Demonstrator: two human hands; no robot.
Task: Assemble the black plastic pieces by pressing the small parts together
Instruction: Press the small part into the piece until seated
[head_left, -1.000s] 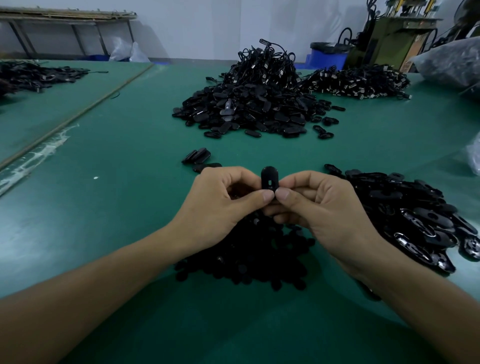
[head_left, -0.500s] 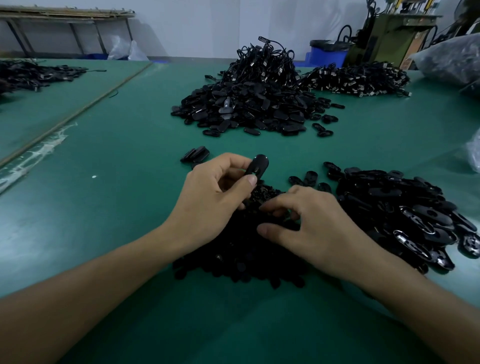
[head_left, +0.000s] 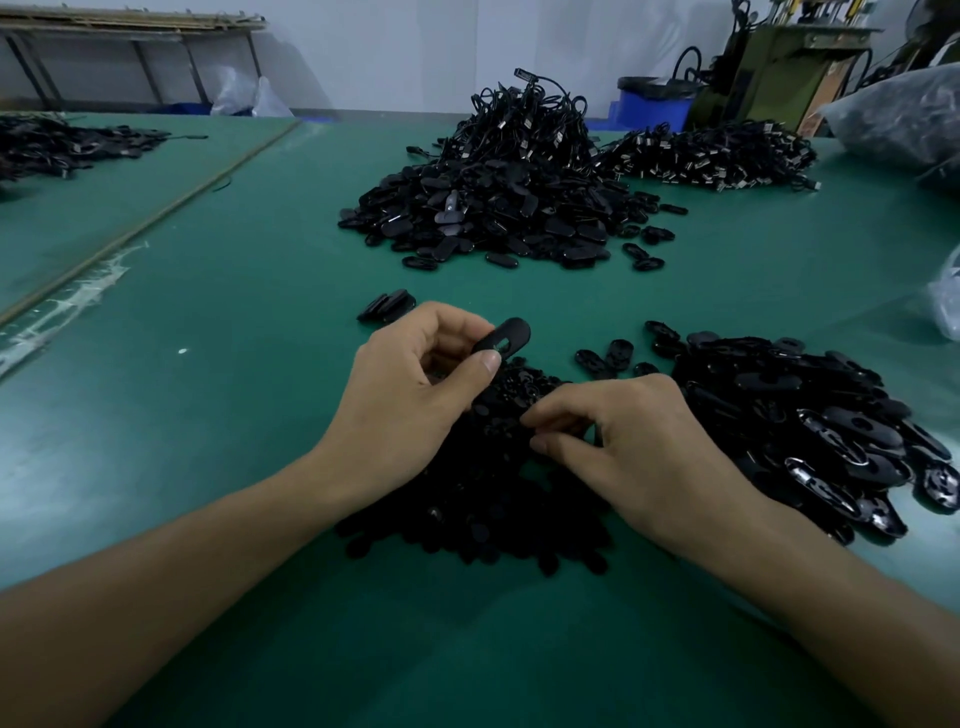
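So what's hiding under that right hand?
A low heap of small black plastic pieces on the green table lies under the right hand. Its curled fingers hide whatever they may be pinching.

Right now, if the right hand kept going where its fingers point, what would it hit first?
Probably the near pile of small black parts, which the right hand seems to touch; the left hand lies just beyond, though depth is unclear.

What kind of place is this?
Likely a factory assembly workshop: a long green worktable heaped with black plastic pieces, a pile of black cables behind, and a machine by the far wall.
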